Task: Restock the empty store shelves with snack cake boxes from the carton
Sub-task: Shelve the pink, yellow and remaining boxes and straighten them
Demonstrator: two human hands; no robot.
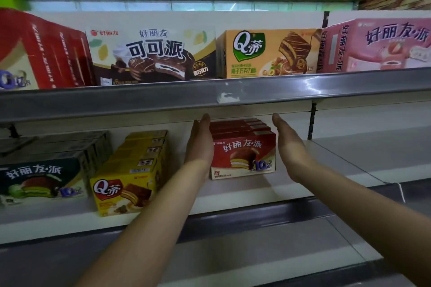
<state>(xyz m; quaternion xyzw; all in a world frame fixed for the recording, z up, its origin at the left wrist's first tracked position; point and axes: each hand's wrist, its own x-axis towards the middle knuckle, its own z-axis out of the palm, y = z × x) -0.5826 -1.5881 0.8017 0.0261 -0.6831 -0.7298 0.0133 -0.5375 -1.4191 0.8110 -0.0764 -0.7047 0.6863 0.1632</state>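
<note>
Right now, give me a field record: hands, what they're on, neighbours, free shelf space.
left hand: open, flat against the left side of the red boxes
right hand: open, beside their right side, contact unclear
red boxes: upright row on the middle shelf
left neighbours: yellow boxes, then green boxes
free space: middle shelf right of the red row

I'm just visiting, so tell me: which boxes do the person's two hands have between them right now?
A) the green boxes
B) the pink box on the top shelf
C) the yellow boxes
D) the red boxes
D: the left hand and right hand, both with straight fingers, flank the row of red boxes on the middle shelf; the yellow boxes stand further left.
</note>
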